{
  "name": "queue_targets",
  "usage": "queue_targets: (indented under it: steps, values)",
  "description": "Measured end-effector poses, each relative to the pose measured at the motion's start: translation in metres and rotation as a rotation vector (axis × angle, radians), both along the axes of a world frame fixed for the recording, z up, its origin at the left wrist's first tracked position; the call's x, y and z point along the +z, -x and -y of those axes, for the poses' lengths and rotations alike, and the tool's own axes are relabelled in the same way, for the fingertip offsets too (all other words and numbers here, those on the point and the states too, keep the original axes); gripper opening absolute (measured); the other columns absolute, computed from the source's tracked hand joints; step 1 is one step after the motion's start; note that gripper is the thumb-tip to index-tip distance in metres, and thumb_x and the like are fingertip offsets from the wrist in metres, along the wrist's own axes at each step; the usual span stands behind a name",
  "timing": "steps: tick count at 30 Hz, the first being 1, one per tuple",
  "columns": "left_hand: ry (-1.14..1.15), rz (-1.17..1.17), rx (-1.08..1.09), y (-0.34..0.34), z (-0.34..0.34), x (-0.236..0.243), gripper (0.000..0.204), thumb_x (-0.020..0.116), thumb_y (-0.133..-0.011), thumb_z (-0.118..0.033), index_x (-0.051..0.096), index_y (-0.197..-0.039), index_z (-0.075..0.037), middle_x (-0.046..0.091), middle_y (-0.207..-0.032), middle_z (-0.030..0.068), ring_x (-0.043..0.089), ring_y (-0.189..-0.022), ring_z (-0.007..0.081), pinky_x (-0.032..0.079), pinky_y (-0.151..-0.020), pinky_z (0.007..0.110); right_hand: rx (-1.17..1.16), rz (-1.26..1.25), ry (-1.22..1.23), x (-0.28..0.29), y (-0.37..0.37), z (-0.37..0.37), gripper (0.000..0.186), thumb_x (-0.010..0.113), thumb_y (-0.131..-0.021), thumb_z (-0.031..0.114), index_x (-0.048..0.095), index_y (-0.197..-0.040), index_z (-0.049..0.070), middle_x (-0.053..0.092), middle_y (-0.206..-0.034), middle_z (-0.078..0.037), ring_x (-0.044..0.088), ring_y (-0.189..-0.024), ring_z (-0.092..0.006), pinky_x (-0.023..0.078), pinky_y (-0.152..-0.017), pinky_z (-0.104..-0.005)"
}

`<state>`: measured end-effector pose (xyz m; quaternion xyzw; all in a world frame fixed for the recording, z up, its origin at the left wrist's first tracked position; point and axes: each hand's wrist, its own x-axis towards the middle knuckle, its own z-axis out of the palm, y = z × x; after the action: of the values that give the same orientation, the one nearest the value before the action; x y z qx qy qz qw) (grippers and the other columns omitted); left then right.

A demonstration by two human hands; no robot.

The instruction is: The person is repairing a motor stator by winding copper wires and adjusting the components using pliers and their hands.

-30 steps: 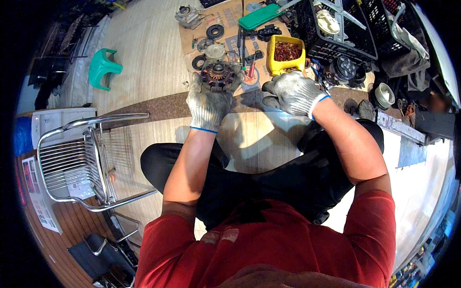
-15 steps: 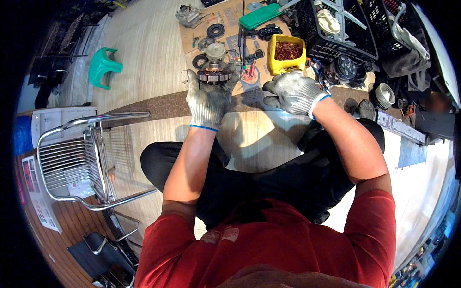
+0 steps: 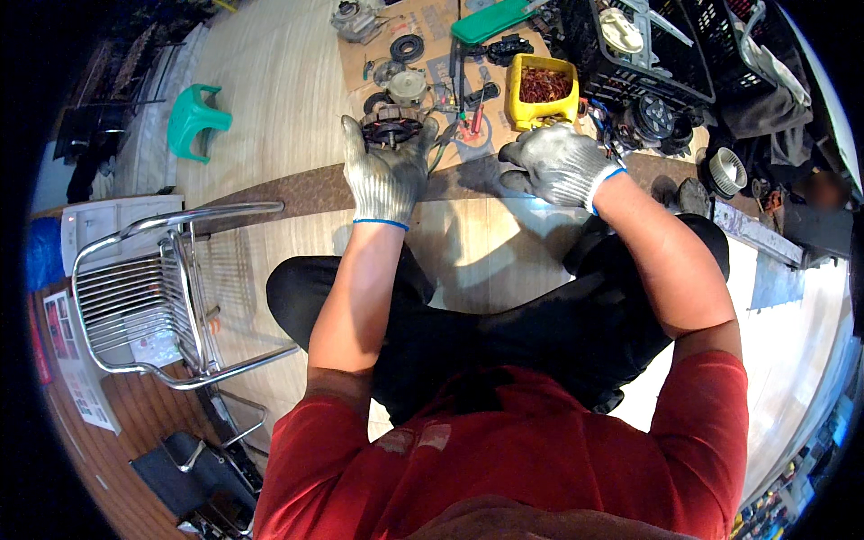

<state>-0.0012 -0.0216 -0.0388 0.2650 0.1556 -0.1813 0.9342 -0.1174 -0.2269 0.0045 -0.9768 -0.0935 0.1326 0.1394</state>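
My left hand [image 3: 385, 180], in a grey-white knitted glove with a blue cuff, is wrapped round a motor armature [image 3: 393, 133]. The armature is tilted, its dark slotted end and short shaft turned toward me. Past it lies a round metal housing [image 3: 407, 87]. My right hand [image 3: 556, 164], gloved alike, hovers in front of a yellow container [image 3: 547, 114] of reddish-brown bits. Its fingers are curled, the thumb a little apart from the index; the palm is hidden, so what it holds, if anything, does not show. A red-handled tool [image 3: 477, 119] lies between the hands.
Motor parts and a black ring [image 3: 406, 48] lie on flattened cardboard [image 3: 432, 22], with a green tray [image 3: 490, 22] behind. Black crates [image 3: 661, 81] and a white fan wheel [image 3: 727, 171] stand right. Left are a green stool [image 3: 191, 126] and a metal chair [image 3: 144, 297].
My left hand has tipped the armature, so its copper-coloured end no longer shows and its shaft end faces me. My right hand stays curled by the yellow container. The view has shifted slightly.
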Motion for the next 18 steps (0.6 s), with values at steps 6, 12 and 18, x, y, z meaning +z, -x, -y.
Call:
queue_targets:
  steps: [6, 12, 18]
  values:
    - [-0.064, -0.073, -0.002, -0.006, -0.003, -0.005, 0.062, 0.044, -0.097, -0.061, 0.056, -0.11, -0.002, 0.062, -0.107, 0.0198, 0.06, -0.097, 0.0361, 0.05, -0.09, 0.058, 0.016, 0.03, -0.02, -0.007, 0.001, 0.003, 0.032, 0.06, -0.089, 0.039, 0.069, -0.098, 0.009, 0.068, -0.088, -0.018, 0.068, -0.083, -0.0365, 0.054, -0.075, -0.0472]
    - [-0.092, -0.09, -0.009, -0.007, -0.006, -0.007, 0.061, 0.044, -0.097, -0.062, 0.055, -0.114, -0.004, 0.062, -0.109, 0.0187, 0.06, -0.102, 0.0366, 0.049, -0.093, 0.06, -0.006, -0.013, -0.002, -0.007, -0.001, 0.001, 0.025, 0.06, -0.089, 0.033, 0.067, -0.097, 0.01, 0.067, -0.088, -0.017, 0.067, -0.084, -0.0371, 0.054, -0.075, -0.0477]
    - [-0.064, -0.108, -0.014, -0.01, -0.008, -0.013, 0.066, 0.046, -0.095, -0.063, 0.051, -0.125, -0.005, 0.058, -0.12, 0.019, 0.059, -0.107, 0.0369, 0.049, -0.094, 0.061, -0.001, -0.037, 0.026, -0.006, -0.001, 0.0, 0.026, 0.059, -0.09, 0.035, 0.067, -0.097, 0.011, 0.067, -0.088, -0.017, 0.067, -0.083, -0.0373, 0.053, -0.074, -0.0485]
